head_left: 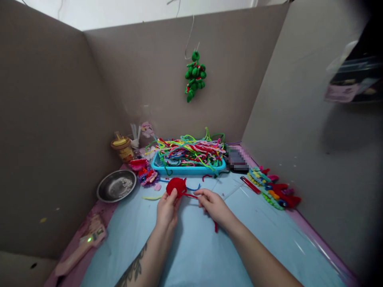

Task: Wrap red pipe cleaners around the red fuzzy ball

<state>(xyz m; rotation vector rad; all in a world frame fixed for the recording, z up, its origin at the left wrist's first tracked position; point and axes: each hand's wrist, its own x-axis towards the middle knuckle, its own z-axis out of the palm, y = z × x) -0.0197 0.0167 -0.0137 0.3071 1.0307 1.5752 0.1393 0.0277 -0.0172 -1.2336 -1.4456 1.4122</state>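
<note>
A rounded red fuzzy piece (176, 186), seemingly bent from chenille stems, is held between the thumb and fingers of my left hand (168, 209). From its right side a red chenille stem (190, 195) runs across to my right hand (212, 203), whose thumb and fingertips pinch it. The stem's loose end hangs below my right palm, over the table. Both hands are above the blue table cover (203, 247). Just behind them lie a short blue stem (194, 188) and a pale yellow one (152, 198).
Behind my hands stands a blue tray (188, 170) heaped with colourful stems. At left are a metal bowl (116, 186) with small white bits and a pink glue gun (86, 247). On the right lie a red cutter (250, 185) and colourful finished pieces (272, 189). Grey partitions enclose the table.
</note>
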